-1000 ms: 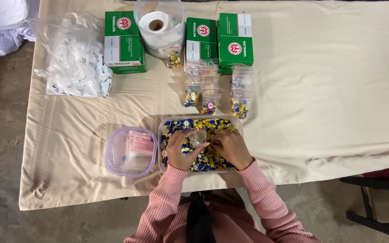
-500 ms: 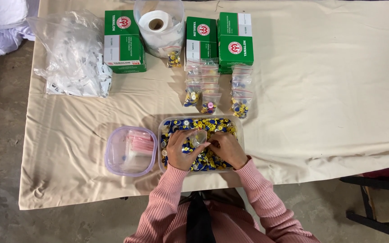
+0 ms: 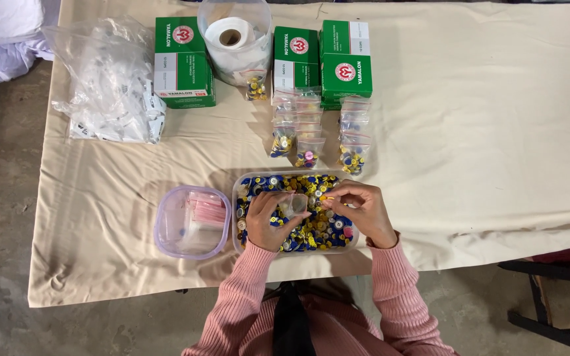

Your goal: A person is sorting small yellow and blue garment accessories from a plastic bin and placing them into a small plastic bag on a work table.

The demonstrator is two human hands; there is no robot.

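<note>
A clear plastic tub (image 3: 240, 192) full of blue, yellow and white buttons sits at the table's near edge. Over it, my left hand (image 3: 266, 222) holds a small clear bag (image 3: 293, 205) by its mouth. My right hand (image 3: 359, 209) pinches a small yellow button (image 3: 324, 197) between thumb and fingers, right beside the bag's opening. Both pink sleeves reach in from below.
A lidded clear container (image 3: 191, 221) with pink-striped bags lies left of the tub. Filled small bags (image 3: 309, 135) lie in rows beyond it. Green boxes (image 3: 182, 60), a tape roll in a tub (image 3: 235, 37) and a big bag of white packets (image 3: 108, 82) line the far edge.
My right hand has come in from the tub's right part to the bag's mouth with a button. My left hand has kept the bag in about the same spot.
</note>
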